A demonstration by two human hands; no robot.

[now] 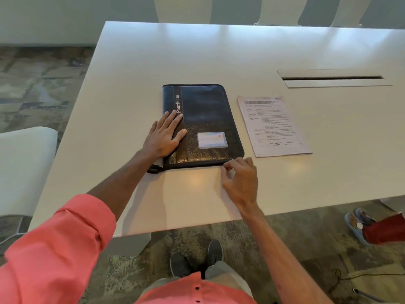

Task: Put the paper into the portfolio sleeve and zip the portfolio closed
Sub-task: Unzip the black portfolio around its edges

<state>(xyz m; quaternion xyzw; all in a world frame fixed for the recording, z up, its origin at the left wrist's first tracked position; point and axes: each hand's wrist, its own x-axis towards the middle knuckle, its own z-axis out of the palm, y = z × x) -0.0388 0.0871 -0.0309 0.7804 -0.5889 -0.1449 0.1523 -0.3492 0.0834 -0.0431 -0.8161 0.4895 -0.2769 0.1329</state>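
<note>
The tabletop lies bare along its left and near edges; folder and paper fill the middle.

The portfolio is dark navy to black with a grained sheen, a brown vertical stripe bearing white lettering, and a pale card window with faint pink and blue tints. The paper is white to pale pink with black print and ruled table lines. The tabletop is plain glossy white, the sleeve coral pink, the floor mottled grey, green and tan.
</note>
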